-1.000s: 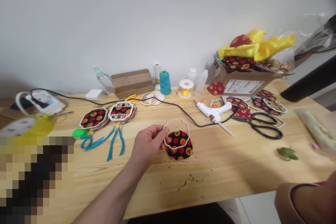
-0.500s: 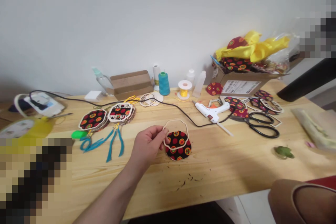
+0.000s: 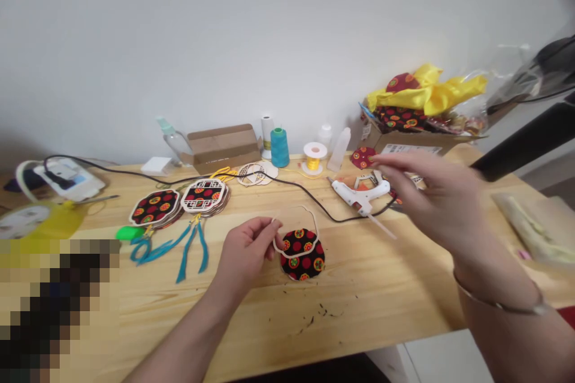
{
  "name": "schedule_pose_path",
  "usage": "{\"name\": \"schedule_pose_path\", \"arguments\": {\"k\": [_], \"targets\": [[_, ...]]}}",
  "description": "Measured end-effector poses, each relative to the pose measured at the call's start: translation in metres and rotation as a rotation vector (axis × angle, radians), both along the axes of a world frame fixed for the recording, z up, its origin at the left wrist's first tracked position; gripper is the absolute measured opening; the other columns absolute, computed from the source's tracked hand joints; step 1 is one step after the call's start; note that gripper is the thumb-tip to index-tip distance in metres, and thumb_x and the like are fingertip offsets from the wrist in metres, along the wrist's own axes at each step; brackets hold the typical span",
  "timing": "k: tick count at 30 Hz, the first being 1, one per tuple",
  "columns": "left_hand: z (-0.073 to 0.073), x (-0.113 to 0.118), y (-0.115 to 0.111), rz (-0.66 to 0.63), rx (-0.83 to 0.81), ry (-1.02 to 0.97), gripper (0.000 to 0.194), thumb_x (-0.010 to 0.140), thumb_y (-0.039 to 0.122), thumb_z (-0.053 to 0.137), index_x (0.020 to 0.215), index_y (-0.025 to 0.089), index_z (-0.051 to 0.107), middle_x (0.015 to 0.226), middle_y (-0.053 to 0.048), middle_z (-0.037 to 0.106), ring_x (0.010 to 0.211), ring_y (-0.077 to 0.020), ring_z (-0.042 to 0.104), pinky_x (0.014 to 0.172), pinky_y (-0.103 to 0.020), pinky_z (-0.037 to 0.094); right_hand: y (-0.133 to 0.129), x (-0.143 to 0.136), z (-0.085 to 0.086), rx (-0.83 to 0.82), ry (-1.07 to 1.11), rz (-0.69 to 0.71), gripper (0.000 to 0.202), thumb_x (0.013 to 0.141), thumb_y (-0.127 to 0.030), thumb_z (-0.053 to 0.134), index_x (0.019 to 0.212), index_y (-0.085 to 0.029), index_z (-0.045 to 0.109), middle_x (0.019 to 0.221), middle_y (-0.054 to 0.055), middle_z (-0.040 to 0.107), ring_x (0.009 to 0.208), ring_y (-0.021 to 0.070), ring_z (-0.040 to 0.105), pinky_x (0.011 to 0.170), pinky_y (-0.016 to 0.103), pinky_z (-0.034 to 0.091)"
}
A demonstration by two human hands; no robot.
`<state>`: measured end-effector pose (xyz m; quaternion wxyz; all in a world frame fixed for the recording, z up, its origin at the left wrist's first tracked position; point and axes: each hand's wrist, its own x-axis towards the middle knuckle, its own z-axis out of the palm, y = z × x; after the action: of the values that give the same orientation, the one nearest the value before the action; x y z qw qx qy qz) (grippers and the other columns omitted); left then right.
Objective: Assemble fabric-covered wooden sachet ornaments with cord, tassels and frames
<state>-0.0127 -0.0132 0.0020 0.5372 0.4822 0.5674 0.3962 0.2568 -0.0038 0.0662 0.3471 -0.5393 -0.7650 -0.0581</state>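
My left hand [image 3: 249, 248] pinches the left edge of a thin pale wooden frame [image 3: 315, 227] with a scalloped outline. The frame is held over a black fabric piece [image 3: 303, 266] with red and orange flowers, which shows through its opening. My right hand [image 3: 438, 200], slightly blurred, is raised above the right side of the table, its fingers stretched out to the left with nothing visible in them. Just left of it and below its fingertips lies a white glue gun [image 3: 359, 194] with a glue stick coming out of its back.
A black cable [image 3: 305, 191] crosses the table. On the left lie stacked fabric-covered frames [image 3: 155, 206] and a lattice stack [image 3: 204, 194] with blue tassels. Teal thread [image 3: 279, 149], a yellow spool [image 3: 314, 158] and bottles stand behind. A fabric-filled box [image 3: 411, 140] is at the back right.
My right hand has come in from the lower right up to beside the glue gun, covering the scissors. My left hand still holds the wooden frame over the fabric. The view has shifted slightly.
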Motion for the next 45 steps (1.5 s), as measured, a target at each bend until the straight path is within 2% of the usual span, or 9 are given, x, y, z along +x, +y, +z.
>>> {"name": "schedule_pose_path", "arguments": {"k": [2,4,9,15,23,28,34,40,45], "targets": [[-0.001,-0.002,0.002,0.025,-0.020,-0.050,0.023,0.073,0.036,0.066,0.067,0.015,0.064,0.056,0.001,0.063,0.043,-0.0054,0.043,0.044,-0.018,0.031,0.016,0.008,-0.015,-0.089,-0.196,0.087,0.028,0.086,-0.011,0.044,0.104,-0.016,0.065,0.100,0.011,0.066,0.094,0.0241,0.056,0.081,0.038,0.047],[-0.002,-0.003,0.004,0.060,-0.042,-0.108,0.022,0.070,0.036,0.068,0.069,0.014,0.065,0.055,0.001,0.063,0.042,-0.0054,0.043,0.043,-0.018,0.030,0.030,0.018,-0.031,-0.192,-0.382,0.166,0.037,0.082,-0.004,0.041,0.108,-0.015,0.064,0.110,0.012,0.064,0.101,0.0261,0.052,0.085,0.041,0.044],[-0.004,-0.005,0.007,0.150,-0.086,-0.224,0.023,0.067,0.035,0.071,0.073,0.013,0.067,0.054,0.002,0.061,0.040,-0.0038,0.042,0.039,-0.017,0.025,0.042,0.029,-0.052,-0.331,-0.466,0.181,0.035,0.082,-0.007,0.043,0.110,-0.015,0.062,0.115,0.012,0.061,0.106,0.0267,0.046,0.084,0.039,0.041],[-0.007,-0.007,0.009,0.171,-0.074,-0.272,0.025,0.067,0.035,0.071,0.075,0.011,0.067,0.053,0.001,0.060,0.039,-0.0025,0.042,0.037,-0.015,0.021,0.044,0.025,-0.056,-0.362,-0.462,0.146,0.024,0.083,-0.013,0.049,0.099,-0.020,0.065,0.107,0.009,0.063,0.093,0.0242,0.045,0.076,0.036,0.037],[-0.005,-0.006,0.008,0.142,-0.105,-0.263,0.025,0.066,0.035,0.071,0.073,0.011,0.067,0.051,0.000,0.060,0.038,-0.0029,0.041,0.037,-0.015,0.022,0.052,0.016,-0.061,-0.370,-0.521,0.148,0.033,0.088,-0.017,0.046,0.119,-0.022,0.056,0.118,0.008,0.060,0.098,0.0265,0.044,0.072,0.035,0.034],[-0.006,-0.006,0.006,0.101,-0.114,-0.253,0.024,0.067,0.034,0.070,0.074,0.012,0.068,0.053,0.000,0.062,0.039,-0.0033,0.041,0.038,-0.015,0.023,0.053,0.015,-0.063,-0.407,-0.509,0.156,0.038,0.087,-0.014,0.045,0.124,-0.018,0.053,0.114,0.010,0.061,0.097,0.0265,0.045,0.075,0.037,0.035],[-0.006,-0.005,0.007,0.091,-0.115,-0.225,0.024,0.068,0.035,0.069,0.076,0.012,0.068,0.053,0.000,0.061,0.039,-0.0036,0.041,0.038,-0.015,0.023,0.054,0.018,-0.070,-0.316,-0.490,0.212,0.036,0.091,-0.013,0.038,0.125,-0.015,0.051,0.114,0.013,0.060,0.098,0.0254,0.046,0.082,0.040,0.037],[-0.005,-0.002,0.007,0.056,-0.115,-0.128,0.025,0.068,0.038,0.069,0.072,0.013,0.068,0.051,0.002,0.057,0.038,-0.0039,0.042,0.039,-0.016,0.023,0.050,0.021,-0.069,-0.226,-0.404,0.270,0.039,0.088,-0.027,0.048,0.125,-0.012,0.048,0.111,0.015,0.055,0.105,0.0283,0.044,0.091,0.044,0.039],[-0.009,-0.001,0.005,-0.001,-0.146,-0.040,0.030,0.068,0.042,0.068,0.077,0.014,0.069,0.039,0.005,0.049,0.038,-0.0061,0.041,0.040,-0.017,0.024,0.047,0.021,-0.061,-0.112,-0.319,0.336,0.042,0.087,-0.024,0.048,0.127,-0.012,0.043,0.109,0.017,0.051,0.099,0.0270,0.047,0.084,0.042,0.044]]}}
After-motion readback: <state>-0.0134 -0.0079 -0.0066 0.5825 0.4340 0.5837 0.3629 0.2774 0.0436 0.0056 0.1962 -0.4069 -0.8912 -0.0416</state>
